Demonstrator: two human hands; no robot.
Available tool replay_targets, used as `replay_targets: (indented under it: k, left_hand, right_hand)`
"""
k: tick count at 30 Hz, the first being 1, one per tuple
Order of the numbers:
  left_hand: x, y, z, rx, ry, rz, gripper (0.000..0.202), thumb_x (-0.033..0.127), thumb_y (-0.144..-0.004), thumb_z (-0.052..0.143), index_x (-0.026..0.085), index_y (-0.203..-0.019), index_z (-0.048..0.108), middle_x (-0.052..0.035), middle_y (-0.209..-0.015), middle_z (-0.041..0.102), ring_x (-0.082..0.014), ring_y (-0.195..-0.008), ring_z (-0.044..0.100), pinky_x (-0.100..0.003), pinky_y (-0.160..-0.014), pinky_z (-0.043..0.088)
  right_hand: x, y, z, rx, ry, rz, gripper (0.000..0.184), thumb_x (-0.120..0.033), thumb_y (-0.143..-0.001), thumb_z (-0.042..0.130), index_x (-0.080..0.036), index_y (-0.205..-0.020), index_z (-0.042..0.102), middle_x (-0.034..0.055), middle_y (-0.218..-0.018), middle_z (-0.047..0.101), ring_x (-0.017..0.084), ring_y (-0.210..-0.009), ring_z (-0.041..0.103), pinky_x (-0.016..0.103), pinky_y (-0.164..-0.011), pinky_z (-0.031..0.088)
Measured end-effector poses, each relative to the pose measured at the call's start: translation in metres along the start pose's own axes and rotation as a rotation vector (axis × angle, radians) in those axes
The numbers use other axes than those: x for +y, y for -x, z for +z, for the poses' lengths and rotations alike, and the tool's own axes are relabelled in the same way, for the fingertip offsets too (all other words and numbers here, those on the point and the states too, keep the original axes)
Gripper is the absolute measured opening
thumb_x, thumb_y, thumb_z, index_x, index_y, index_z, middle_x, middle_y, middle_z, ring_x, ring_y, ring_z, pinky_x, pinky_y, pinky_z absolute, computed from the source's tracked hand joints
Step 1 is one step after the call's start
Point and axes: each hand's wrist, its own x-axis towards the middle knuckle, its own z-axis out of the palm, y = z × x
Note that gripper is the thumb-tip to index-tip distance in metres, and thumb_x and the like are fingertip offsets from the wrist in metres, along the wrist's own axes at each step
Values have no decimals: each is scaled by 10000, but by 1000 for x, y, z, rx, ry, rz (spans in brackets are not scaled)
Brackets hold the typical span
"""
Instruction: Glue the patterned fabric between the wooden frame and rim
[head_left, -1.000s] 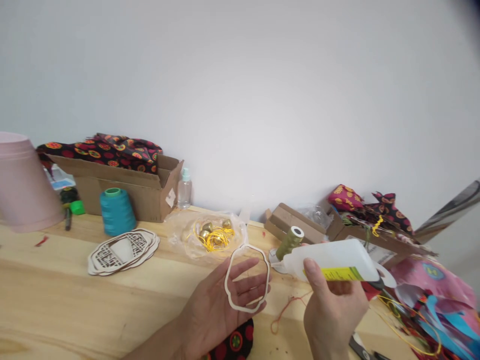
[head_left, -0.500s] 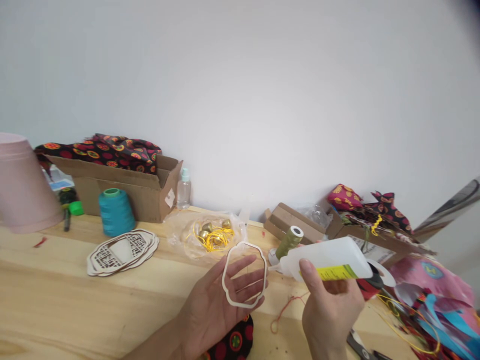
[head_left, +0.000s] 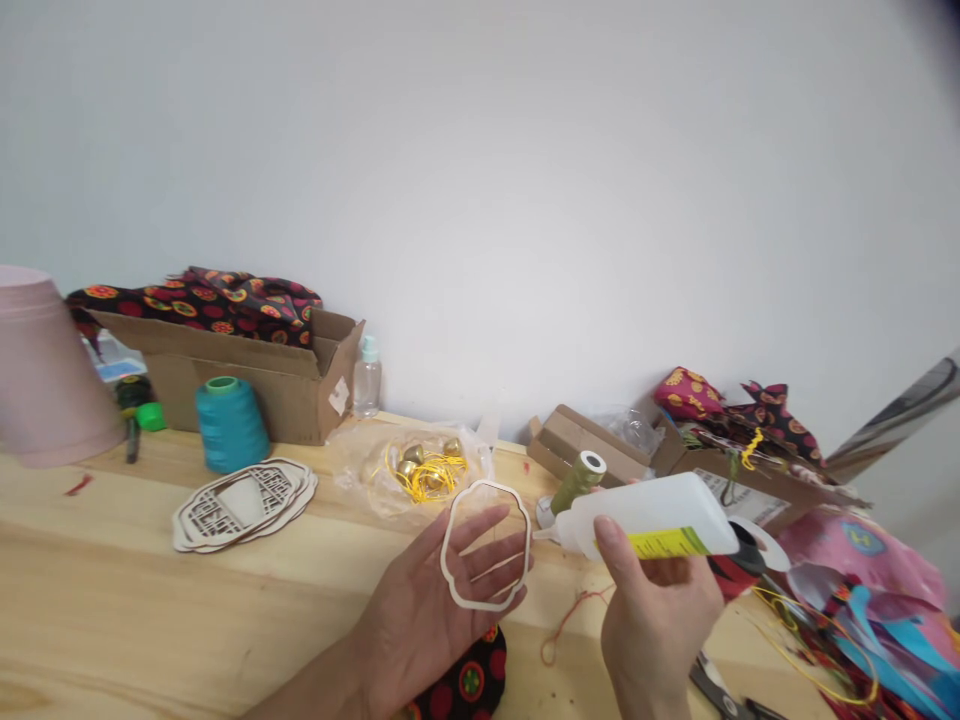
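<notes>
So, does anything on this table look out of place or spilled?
A loose red thread lies curled on the wooden table, and a small red mark shows on the wood farther left. Both stand out against the pale wood, though neither looks like a real spill.

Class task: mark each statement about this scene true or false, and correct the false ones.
1. A thin, scalloped pale wooden ring lies across the open left hand. True.
2. The right hand grips a white plastic squeeze bottle with a yellow-green label. True.
3. A teal thread cone stands inside the brown cardboard box. False: it stands on the wooden table, in front of the box.
4. Gold bells lie on the stacked fretwork wooden panels. False: they lie with yellow cord on a clear plastic bag.
</notes>
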Motion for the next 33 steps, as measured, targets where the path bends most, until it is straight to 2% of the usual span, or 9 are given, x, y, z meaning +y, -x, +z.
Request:
replay_targets:
  k: [6,13,18,24,29,33]
  left_hand:
    - [-2,0,0,5,-4,-12,466,400,-796,491,92,-1145,521,-183,-1062,625,-271,-964,588,-379,-873,383]
    - [-1,0,3,-10,4,-23,466,405,-799,482,79,-1128,533,-168,-993,647,-274,-963,588,-378,-873,378]
    - [-2,1,1,-14,-6,-41,473,412,-787,500,80,-1121,541,-167,-987,648,-280,-960,588,-382,-875,370]
    - [-2,2,0,-25,-16,-60,475,415,-798,481,76,-1125,540,-169,-1002,644,-273,-966,585,-378,-878,369]
    - [-2,1,0,-32,-16,-62,463,415,-794,489,79,-1106,556,-163,-996,647,-277,-976,580,-374,-876,371]
    - [-3,1,-1,-31,-24,-68,455,406,-792,496,79,-1102,560,-162,-987,651,-279,-973,582,-379,-874,371]
  right_hand:
    - [-3,1,2,-17,-30,13,451,-172,-553,768,-126,-975,619,63,-762,706,216,-686,657,331,-636,527]
    - [-3,1,4,4,-6,26,403,-177,-526,779,-121,-900,638,69,-765,705,225,-704,657,332,-633,533]
    - [-3,0,4,6,-7,0,477,-185,-545,773,-113,-990,616,72,-753,710,238,-722,667,348,-654,530]
    - [-6,0,5,19,-29,3,380,-156,-530,777,-119,-882,639,56,-712,713,219,-707,670,308,-637,538]
    - [-7,1,6,3,-75,8,427,-132,-504,782,-126,-906,637,49,-726,718,192,-655,670,292,-642,543]
    - [-6,1,6,-14,-79,6,486,-135,-500,786,-125,-959,627,68,-773,719,205,-693,671,311,-666,543]
